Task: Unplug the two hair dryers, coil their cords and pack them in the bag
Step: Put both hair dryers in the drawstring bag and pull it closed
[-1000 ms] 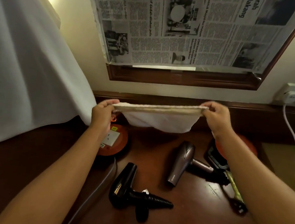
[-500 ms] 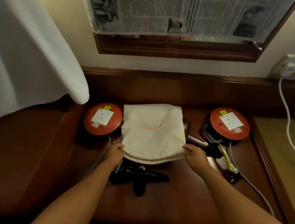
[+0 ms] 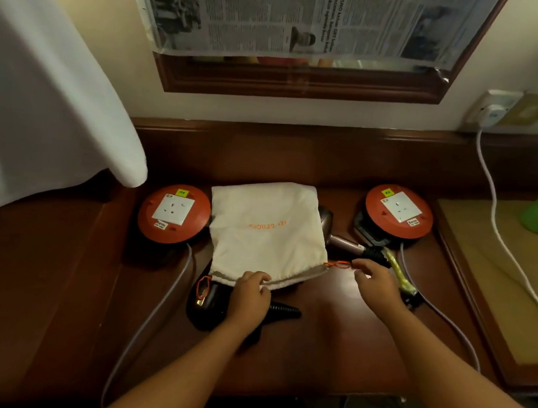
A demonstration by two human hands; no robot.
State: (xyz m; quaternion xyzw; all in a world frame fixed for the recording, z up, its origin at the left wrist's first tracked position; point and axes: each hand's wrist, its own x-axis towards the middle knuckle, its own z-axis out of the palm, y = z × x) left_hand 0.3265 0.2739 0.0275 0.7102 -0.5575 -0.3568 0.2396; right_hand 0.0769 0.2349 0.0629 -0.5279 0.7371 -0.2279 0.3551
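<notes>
Bag [image 3: 267, 234] first: a second ago I held it stretched in the air by its rim, and now it lies flat on the dark wooden desk [image 3: 329, 340], mouth toward me, so I judge packing has not begun. It is cream cloth with orange lettering, draped over both dryers. The black hair dryer [image 3: 211, 302] pokes out below its mouth, the bronze hair dryer [image 3: 341, 241] at its right edge. My left hand [image 3: 249, 298] pinches the bag's hem; my right hand [image 3: 375, 281] pinches the orange drawstring [image 3: 338, 264].
</notes>
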